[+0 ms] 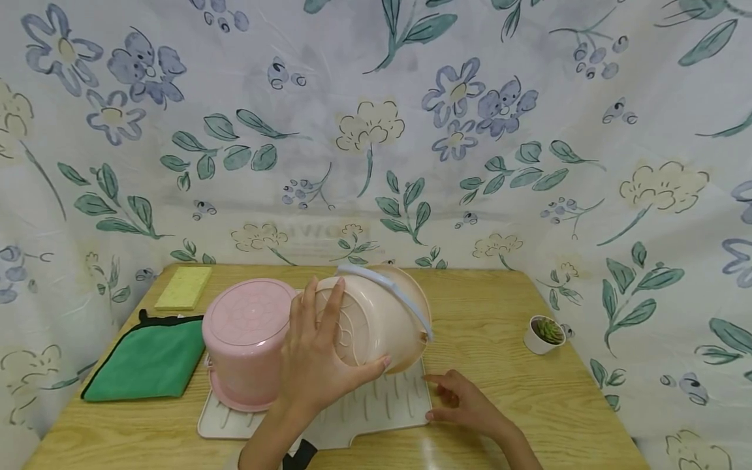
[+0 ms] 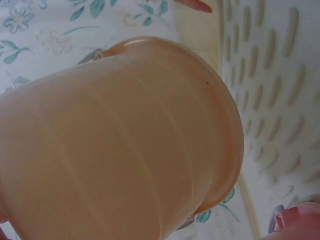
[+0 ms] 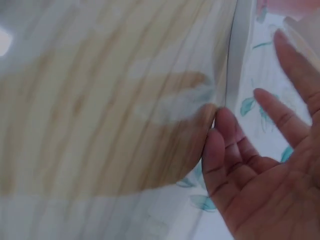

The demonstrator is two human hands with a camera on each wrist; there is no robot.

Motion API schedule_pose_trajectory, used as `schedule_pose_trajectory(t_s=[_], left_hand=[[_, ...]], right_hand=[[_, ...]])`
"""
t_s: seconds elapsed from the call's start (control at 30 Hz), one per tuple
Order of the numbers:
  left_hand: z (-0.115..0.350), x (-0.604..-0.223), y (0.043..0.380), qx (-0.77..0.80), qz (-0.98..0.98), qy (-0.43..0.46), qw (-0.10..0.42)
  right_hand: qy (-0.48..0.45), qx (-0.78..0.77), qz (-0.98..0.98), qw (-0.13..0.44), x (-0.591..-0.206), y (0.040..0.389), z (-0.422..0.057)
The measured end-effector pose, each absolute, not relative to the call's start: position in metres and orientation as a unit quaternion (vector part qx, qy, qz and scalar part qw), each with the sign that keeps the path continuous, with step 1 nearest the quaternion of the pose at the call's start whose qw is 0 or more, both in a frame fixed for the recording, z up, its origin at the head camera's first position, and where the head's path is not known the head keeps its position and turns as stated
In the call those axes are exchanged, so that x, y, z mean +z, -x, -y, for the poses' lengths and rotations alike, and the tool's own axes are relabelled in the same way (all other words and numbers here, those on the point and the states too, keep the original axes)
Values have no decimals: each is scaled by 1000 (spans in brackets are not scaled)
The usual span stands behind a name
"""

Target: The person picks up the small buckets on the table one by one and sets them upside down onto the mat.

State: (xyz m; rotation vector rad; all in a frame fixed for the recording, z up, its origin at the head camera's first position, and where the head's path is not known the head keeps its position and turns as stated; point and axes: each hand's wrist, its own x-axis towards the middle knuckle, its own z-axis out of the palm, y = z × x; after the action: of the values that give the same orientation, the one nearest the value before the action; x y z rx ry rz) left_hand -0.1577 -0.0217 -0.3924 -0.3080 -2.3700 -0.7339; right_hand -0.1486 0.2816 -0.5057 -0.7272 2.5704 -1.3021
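Observation:
My left hand (image 1: 317, 365) grips a beige bucket (image 1: 390, 320) round its base, fingers spread over the bottom and thumb along the lower side. The bucket is tilted over, its mouth facing away to the right, and a pale blue handle (image 1: 390, 287) crosses its side. In the left wrist view the bucket's ribbed wall (image 2: 120, 145) fills much of the picture. A white ridged drying mat (image 1: 382, 405) lies below it. At the mat's right edge, my right hand (image 1: 464, 405) touches with its fingertips, some fingers loosely bent. The bucket's inside is hidden.
A pink bucket (image 1: 252, 352) stands upside down on the mat's left part. Left of it lie a green cloth pouch (image 1: 149, 362) with black trim and a yellow sponge cloth (image 1: 184, 287). A small potted succulent (image 1: 543, 334) stands at the table's right. Floral curtains (image 1: 376, 130) surround the table.

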Motion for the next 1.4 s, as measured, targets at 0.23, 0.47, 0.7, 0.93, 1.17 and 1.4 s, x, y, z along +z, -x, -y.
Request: schedule_pose_trajectory(t_s=[0.23,0.47,0.7,0.93,1.17,1.4], left_hand=[[18,-396,157,-267,910,104,299],[13,-398,157,-264,916,95,288],[9,-402,158,-252,929,87,258],[2,-407,161,-240,941,75,225],[-6,-409,169,-179,949,76,250],[-18,-403,182,-142,960,62,233]], right_hand=[[256,-422,-867,73,-513,148,-283],[271,-406,-871,48,-516,148,-284],[260,-411,-872,60,-515,147,-282],[254,-425,-867,61,-516,146,-281],[239,-429,-868,68,-514,146,-281],[224,-426,-873,77,-515,147,-281]])
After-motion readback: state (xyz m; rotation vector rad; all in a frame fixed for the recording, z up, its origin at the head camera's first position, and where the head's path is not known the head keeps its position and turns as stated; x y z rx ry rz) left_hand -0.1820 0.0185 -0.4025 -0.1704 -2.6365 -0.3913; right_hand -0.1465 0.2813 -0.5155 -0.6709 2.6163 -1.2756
